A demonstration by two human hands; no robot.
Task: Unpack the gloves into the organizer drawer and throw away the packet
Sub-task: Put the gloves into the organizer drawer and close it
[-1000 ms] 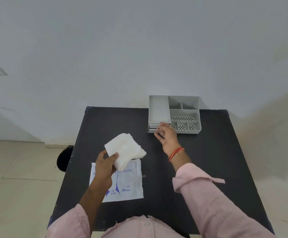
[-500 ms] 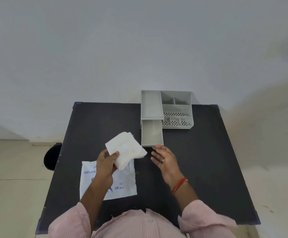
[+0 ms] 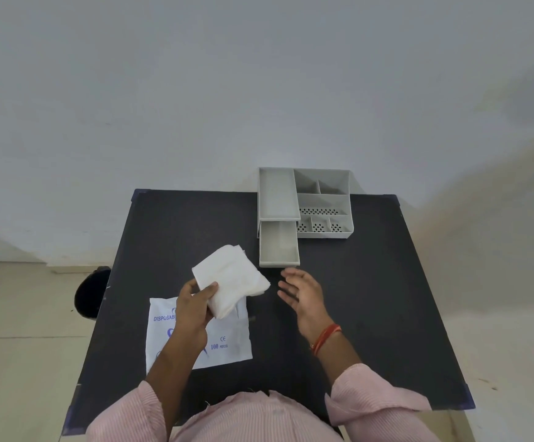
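Right hand (image 3: 302, 293) drawn slightly back from the pulled-out drawer (image 3: 279, 247), packet (image 3: 198, 336) flat at seven o'clock on the tabletop (image 3: 370, 298), left hand (image 3: 195, 309) clamped on folded white gloves (image 3: 230, 279), right hand with fingers spread, holding nothing, organizer (image 3: 305, 202) at one o'clock

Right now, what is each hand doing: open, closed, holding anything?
Left hand: closed on the stack of gloves.
Right hand: open, empty, near the drawer.

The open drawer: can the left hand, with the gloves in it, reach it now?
Probably yes. The drawer stands pulled out and empty, the left hand holds the gloves just beside it, and the right hand is off to the side.
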